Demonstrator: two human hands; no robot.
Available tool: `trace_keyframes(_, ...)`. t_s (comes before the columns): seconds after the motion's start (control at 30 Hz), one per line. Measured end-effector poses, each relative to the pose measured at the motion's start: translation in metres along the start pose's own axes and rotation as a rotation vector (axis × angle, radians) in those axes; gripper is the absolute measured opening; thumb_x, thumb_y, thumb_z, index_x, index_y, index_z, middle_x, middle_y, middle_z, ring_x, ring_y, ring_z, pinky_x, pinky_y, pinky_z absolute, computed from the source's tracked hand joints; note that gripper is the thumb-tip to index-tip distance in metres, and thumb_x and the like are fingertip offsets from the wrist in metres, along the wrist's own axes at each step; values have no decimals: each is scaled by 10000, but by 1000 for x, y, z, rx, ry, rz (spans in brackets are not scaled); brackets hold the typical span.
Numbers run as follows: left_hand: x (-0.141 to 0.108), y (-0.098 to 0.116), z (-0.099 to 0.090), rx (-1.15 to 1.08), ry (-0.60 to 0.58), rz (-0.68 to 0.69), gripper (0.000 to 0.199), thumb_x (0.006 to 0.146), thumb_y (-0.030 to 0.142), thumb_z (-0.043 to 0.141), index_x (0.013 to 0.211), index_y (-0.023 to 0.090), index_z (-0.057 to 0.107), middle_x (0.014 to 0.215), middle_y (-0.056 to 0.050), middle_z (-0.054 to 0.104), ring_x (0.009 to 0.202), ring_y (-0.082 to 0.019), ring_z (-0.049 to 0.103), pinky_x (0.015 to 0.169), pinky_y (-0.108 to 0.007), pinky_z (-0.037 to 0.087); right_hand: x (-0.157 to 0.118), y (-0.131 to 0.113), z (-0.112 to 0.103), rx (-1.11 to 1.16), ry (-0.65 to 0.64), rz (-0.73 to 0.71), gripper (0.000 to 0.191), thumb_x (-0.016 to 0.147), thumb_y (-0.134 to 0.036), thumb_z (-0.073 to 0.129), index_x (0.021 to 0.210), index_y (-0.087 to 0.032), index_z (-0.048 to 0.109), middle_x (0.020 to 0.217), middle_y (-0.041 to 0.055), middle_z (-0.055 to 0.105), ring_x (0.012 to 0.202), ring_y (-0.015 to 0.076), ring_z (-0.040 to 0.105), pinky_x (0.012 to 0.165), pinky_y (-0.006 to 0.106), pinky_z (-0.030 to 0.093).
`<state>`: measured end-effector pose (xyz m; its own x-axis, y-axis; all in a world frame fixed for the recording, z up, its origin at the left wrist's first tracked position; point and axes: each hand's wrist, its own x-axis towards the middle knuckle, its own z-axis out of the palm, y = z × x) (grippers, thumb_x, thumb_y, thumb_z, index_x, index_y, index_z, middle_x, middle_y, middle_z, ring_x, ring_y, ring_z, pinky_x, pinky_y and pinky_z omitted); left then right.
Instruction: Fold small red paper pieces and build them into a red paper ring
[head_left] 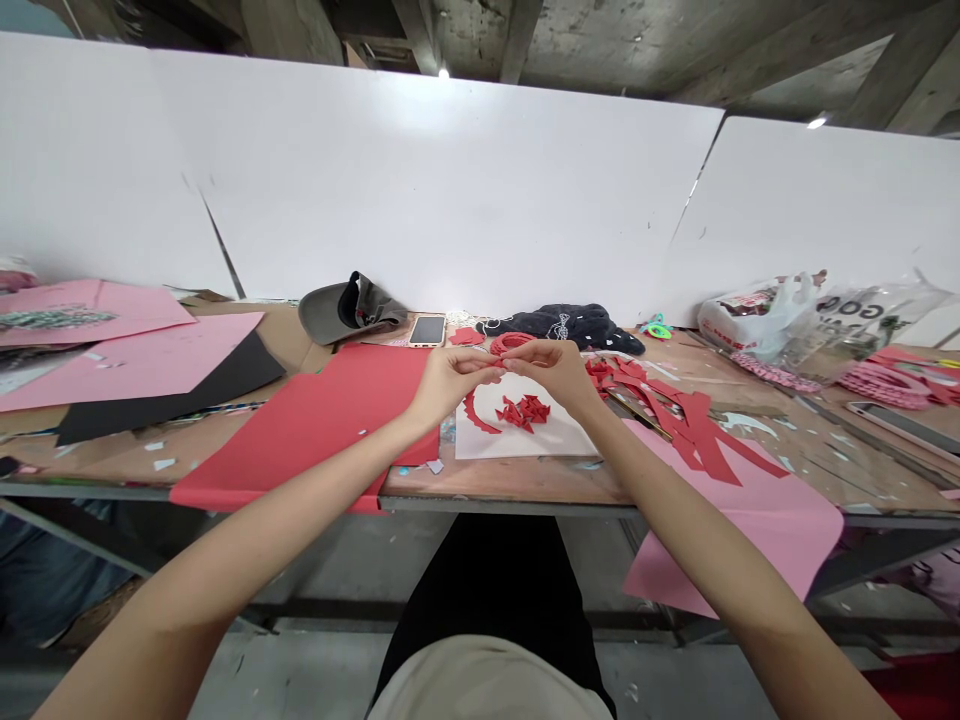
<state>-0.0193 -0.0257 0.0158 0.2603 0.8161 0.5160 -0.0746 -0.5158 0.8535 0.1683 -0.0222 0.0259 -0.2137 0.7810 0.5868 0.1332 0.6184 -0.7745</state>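
Note:
My left hand (454, 382) and my right hand (544, 372) meet above the wooden table, their fingertips pinching a small piece of red paper (499, 364) between them. Below the hands lies a white sheet (525, 435) holding a small heap of folded red paper pieces (523, 412) and a curved, jagged red strip (472, 413). A coil of red paper (512, 342) sits just beyond my fingers. A large red paper sheet (300, 425) lies to the left of the hands. Long cut red strips (679, 420) lie to the right, on and beside a pink sheet (757, 525).
Along the back of the table are a grey cap (349, 310), a smartphone (427, 330) and a dark cloth (562, 325). Plastic bags (757, 320) stand to the right. Pink and black sheets (172, 385) lie to the left. White boards rise behind the table.

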Motion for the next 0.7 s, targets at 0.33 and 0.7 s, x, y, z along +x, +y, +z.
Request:
trace_keyframes(0.33, 9, -7, -6, -55, 90, -42, 428, 697, 393, 799, 1043, 155, 719, 907, -83, 740, 716, -223, 726, 713, -342, 598, 4, 37, -5, -536, -172, 108, 86, 762, -197, 683, 711, -158, 741, 744, 56, 741, 672, 169, 661, 660, 284, 504)
trace_keyframes(0.7, 10, -11, -7, -44, 76, -29, 450, 684, 416, 802, 1045, 159, 725, 922, -89, 739, 721, -205, 714, 702, -333, 599, 7, 54, -2, -631, -307, 204, 148, 778, -209, 642, 673, -135, 716, 681, 57, 722, 619, 163, 639, 582, 249, 471)
